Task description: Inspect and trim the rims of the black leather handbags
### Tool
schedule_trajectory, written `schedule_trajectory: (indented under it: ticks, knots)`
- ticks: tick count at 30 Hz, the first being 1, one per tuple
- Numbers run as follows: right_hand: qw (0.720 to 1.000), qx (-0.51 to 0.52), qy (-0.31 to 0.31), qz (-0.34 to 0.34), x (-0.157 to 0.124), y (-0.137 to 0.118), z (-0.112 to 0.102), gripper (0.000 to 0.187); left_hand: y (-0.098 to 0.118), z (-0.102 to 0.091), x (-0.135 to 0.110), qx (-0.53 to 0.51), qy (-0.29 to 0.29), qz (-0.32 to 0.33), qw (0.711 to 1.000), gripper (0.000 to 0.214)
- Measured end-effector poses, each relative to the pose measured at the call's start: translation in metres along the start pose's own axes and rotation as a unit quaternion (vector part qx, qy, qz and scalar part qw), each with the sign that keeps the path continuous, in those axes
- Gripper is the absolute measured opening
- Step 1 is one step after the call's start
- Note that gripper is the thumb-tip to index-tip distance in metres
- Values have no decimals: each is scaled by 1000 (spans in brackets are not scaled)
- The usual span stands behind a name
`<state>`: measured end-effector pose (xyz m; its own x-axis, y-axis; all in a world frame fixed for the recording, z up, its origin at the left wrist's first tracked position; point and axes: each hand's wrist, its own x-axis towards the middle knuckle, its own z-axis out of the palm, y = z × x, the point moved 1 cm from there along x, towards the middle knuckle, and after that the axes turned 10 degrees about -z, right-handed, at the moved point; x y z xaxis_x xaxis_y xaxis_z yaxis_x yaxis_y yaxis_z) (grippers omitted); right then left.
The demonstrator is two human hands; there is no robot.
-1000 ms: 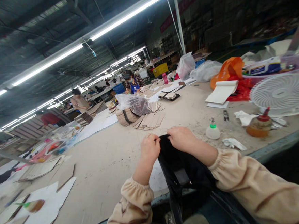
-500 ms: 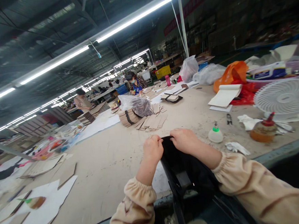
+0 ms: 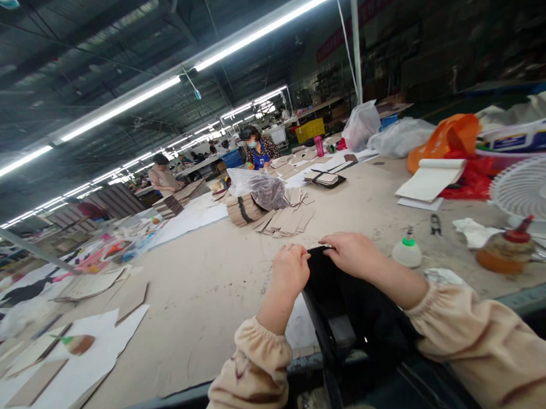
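Both of my hands pinch the top edge of a black bag-like piece [image 3: 354,298], which hangs over the near edge of the table. My left hand [image 3: 291,270] is closed on its left corner. A short way to the right, my right hand [image 3: 354,255] is closed on the same rim. The piece gapes below my fingers, and its lower part drops out of sight under the table edge. Whether it is a finished bag, I cannot tell. Nearest to my right hand on the table is a white squeeze bottle with a green collar [image 3: 407,253].
A brown glue bottle with a red cap [image 3: 505,252], a white fan [image 3: 534,189] and a notepad [image 3: 430,180] lie at the right. Ahead are loose board pieces [image 3: 286,221] and a plastic bag [image 3: 257,187]. Another bottle [image 3: 79,344] rests on paper at left. Two people work farther back.
The whole view has shifted, so the table and its things sit a little farther right. My hands keep the same grip on the black piece.
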<state>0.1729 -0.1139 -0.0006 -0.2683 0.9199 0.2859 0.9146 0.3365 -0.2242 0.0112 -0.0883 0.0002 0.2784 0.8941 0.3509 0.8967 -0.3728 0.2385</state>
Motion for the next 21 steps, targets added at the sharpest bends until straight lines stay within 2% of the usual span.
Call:
schedule_trajectory:
  ticks: [11, 21]
  knots:
    - [1000, -16, -4, -23, 0, -1, -1, 27, 0, 3, 0, 12, 21, -23, 999, 8]
    - [995, -59, -51, -58, 13, -4, -9, 29, 1, 4, 0, 12, 28, -26, 999, 8]
